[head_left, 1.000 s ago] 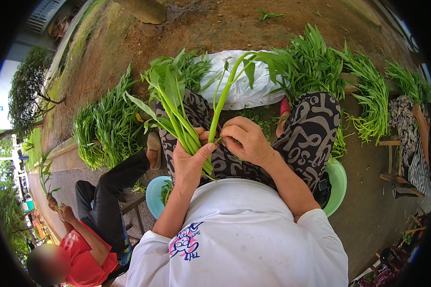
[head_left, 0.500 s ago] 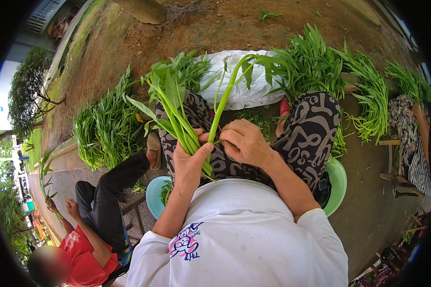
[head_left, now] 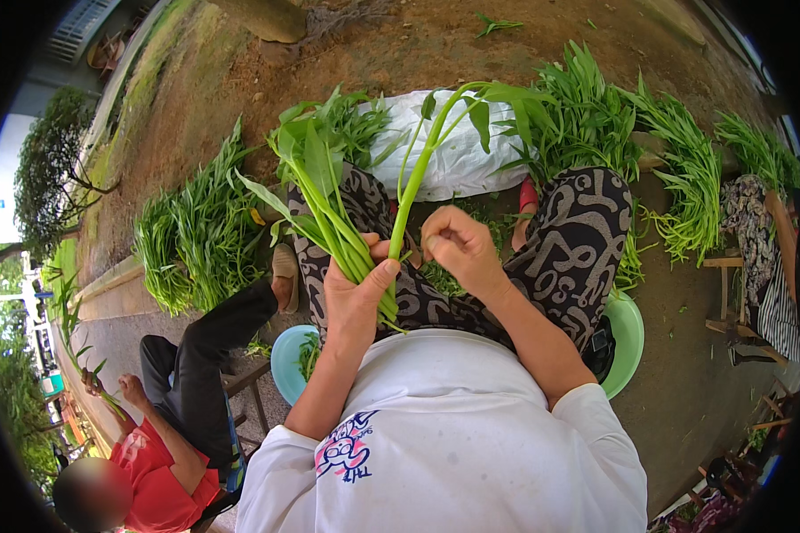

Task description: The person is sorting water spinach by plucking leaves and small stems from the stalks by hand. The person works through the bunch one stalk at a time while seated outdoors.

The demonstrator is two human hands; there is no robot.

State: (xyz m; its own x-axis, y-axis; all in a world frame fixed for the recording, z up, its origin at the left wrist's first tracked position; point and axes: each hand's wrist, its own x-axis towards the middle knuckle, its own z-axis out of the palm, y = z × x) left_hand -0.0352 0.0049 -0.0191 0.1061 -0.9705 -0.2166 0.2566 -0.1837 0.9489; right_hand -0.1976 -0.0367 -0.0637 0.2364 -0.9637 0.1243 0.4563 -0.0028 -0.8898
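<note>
- The bare dirt ground (head_left: 400,53) fills the upper part of the view, brown and sloping, with a strip of grass along its left edge.
- A heap of cut leafy greens (head_left: 191,244) lies on the ground to the person's left; more heaps of greens (head_left: 596,115) spread across the right, past the right knee.
- A white sack (head_left: 462,155) lies on the dirt just beyond the person's knees, partly covered by leaves.
- A second person in a red shirt (head_left: 156,471) sits at the lower left, dark-trousered legs stretched toward the left heap.
- A green basin (head_left: 629,333) shows under the right thigh, and a light blue basin (head_left: 289,360) sits below the left forearm with a few greens in it.
- The bundle of green stalks (head_left: 329,213) stands tilted up and to the left over the lap, leaves fanning at the top, stem ends in the left fist.
- The left hand (head_left: 356,298) is clamped around the bundle's lower stems, thumb across them.
- The right hand (head_left: 458,249) is just beside it, fingers pinched together on the base of a single long stalk (head_left: 427,155) that arches up to the right.
</note>
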